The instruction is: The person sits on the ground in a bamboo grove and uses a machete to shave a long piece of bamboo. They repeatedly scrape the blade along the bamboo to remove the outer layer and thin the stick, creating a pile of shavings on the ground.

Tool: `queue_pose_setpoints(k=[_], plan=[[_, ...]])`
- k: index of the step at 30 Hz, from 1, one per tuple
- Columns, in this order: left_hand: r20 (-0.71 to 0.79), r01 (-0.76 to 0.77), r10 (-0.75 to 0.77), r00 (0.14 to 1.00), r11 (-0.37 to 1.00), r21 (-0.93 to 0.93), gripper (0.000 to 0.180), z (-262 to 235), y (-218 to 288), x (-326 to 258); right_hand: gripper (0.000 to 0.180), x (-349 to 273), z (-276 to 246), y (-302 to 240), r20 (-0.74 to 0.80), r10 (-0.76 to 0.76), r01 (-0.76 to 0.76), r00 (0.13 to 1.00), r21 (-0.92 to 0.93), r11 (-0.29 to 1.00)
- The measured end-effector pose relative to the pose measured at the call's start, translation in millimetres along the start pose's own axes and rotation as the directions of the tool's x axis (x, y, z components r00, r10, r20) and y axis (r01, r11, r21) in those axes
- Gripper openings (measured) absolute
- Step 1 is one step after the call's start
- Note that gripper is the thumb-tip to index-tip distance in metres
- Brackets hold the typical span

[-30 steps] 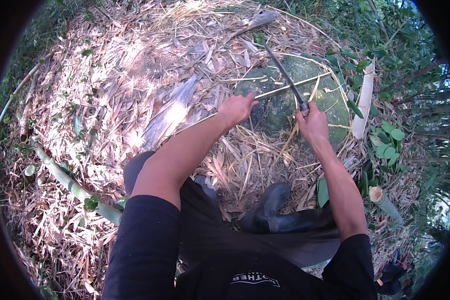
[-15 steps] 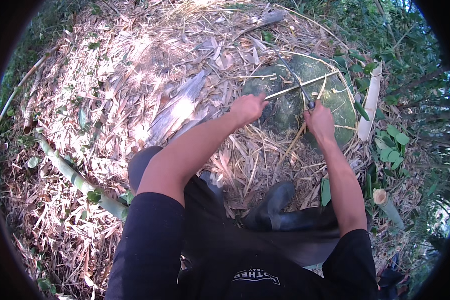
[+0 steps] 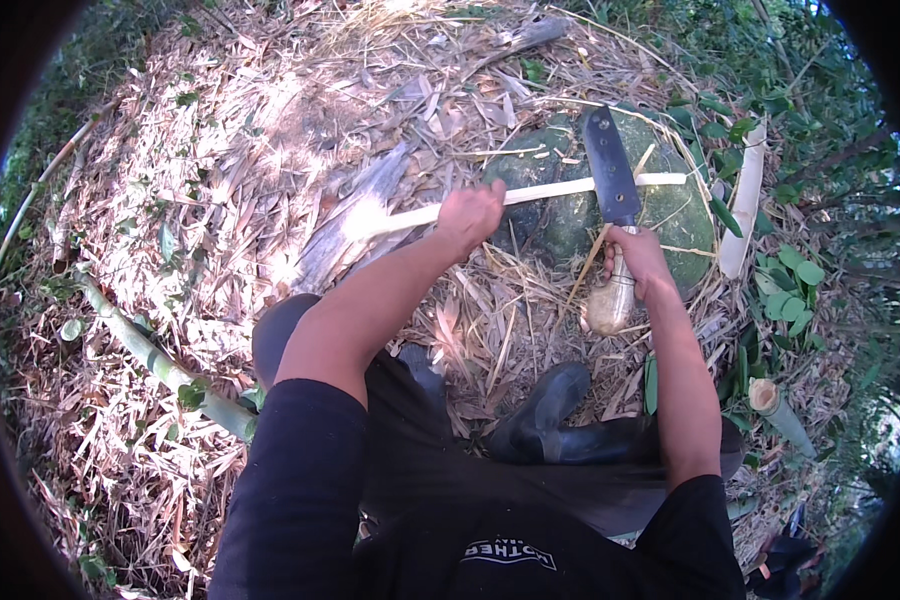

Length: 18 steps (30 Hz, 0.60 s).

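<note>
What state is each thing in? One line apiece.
Left hand: closed on the pale strip
Right hand: closed around the knife's handle
Knife: held, flat of blade facing camera, crossing the strip
Pale strip: held, extending over the stone
Stone: green-dark, scattered with straw-like bits
Bamboo pole: lying at left
Short bamboo piece: cut end exposed
Boot: worn

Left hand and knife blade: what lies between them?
In the head view, a stretch of the pale strip runs between left hand and knife blade, with the green rock behind it.
</note>
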State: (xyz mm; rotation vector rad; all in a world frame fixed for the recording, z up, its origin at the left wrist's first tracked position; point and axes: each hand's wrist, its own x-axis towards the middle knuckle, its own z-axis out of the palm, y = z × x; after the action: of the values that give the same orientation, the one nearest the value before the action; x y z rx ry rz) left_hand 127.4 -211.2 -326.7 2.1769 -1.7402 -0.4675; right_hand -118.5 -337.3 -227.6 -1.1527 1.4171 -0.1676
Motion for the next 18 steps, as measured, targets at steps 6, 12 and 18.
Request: queue_pose_setpoints(k=[6, 12, 18], plan=[[-0.214, -0.21, 0.219, 0.952, 0.976, 0.064, 0.04, 11, -10, -3, 0.023, -14, 7, 15, -0.227, -0.396, 0.246, 0.89, -0.491, 0.836], [0.174, -0.156, 0.159, 0.972, 0.987, -0.031, 0.038, -7, -3, 0, 0.029, -19, 6, 4, -0.204, -0.478, 0.221, 0.854, -0.69, 0.69], [0.154, -0.139, 0.143, 0.978, 0.99, -0.034, 0.048, -17, 2, 10, 0.03, -19, 8, 3, -0.203, -0.495, 0.183, 0.845, -0.761, 0.623]])
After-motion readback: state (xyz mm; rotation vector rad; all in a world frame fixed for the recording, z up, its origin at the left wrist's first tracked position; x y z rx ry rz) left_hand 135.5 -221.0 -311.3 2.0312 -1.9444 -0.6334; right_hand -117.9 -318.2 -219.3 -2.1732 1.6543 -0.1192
